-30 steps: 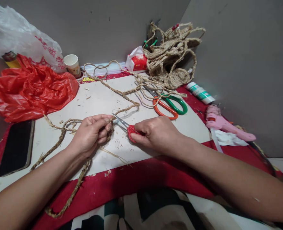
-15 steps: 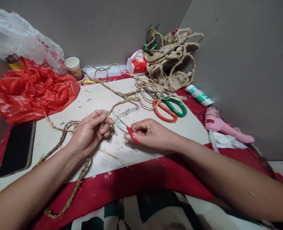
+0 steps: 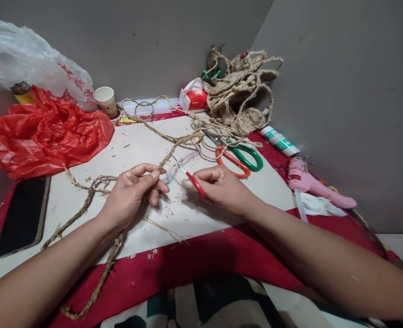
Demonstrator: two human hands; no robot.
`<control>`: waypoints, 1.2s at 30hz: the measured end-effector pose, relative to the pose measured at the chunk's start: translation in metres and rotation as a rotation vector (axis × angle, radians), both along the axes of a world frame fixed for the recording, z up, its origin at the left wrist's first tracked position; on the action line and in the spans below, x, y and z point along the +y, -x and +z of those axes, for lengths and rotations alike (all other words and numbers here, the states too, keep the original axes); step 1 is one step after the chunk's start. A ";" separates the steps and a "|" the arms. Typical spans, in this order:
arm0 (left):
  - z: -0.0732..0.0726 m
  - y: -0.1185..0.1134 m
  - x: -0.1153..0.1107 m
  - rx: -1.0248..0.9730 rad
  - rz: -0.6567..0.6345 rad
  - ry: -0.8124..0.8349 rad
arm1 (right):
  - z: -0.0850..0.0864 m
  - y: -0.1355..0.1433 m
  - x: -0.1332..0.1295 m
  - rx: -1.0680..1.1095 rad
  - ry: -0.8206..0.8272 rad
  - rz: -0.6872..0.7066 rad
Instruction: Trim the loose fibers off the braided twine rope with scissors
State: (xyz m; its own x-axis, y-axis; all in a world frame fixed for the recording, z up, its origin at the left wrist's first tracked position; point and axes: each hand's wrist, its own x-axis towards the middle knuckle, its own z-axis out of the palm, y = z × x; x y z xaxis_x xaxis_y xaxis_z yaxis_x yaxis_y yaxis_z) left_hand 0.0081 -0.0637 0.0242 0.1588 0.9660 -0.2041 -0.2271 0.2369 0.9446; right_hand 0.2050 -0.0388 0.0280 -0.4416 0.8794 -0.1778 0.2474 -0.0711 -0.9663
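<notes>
A braided straw rope [image 3: 91,195] runs from the left side of the white board through my left hand [image 3: 138,189], whose thumb and index finger pinch it, and on toward the back. Its lower loop hangs over the red cloth. My right hand [image 3: 213,184] is closed around the handles of small red scissors [image 3: 195,183]. Their thin blades point up and left, close beside the rope. A finished-looking heap of braided straw [image 3: 242,98] sits at the back, with loose cords trailing onto the board.
Large scissors [image 3: 245,157] with orange and green handles lie behind my right hand. A pink glue gun [image 3: 319,187] and a white-green tube [image 3: 279,141] are right. A phone [image 3: 22,214], red bag [image 3: 51,136], paper cup [image 3: 105,101] and tissue pack [image 3: 193,95] stand around the board [image 3: 64,196].
My left hand has shifted slightly right and its rope coil no longer shows below the fingers. The red scissors have moved a little right. The view has tilted slightly.
</notes>
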 end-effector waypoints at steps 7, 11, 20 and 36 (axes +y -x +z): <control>0.004 0.002 0.002 -0.150 -0.014 0.114 | -0.006 -0.003 0.003 -0.042 0.075 0.126; 0.006 0.004 0.004 -0.196 0.044 0.116 | -0.001 -0.006 0.004 -0.080 0.113 0.238; 0.002 0.002 0.002 -0.181 0.002 0.110 | -0.010 -0.002 -0.007 -0.474 -0.400 0.093; 0.001 -0.006 -0.002 0.102 0.101 0.053 | 0.005 -0.007 -0.011 -1.003 -0.826 0.168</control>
State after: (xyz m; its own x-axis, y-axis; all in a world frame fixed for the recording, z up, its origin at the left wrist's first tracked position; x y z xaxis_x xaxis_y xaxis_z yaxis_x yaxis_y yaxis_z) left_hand 0.0138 -0.0655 0.0251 0.0371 0.9635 -0.2652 -0.1557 0.2677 0.9508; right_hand 0.2122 -0.0494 0.0330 -0.5474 0.8340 0.0700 0.8279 0.5518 -0.1007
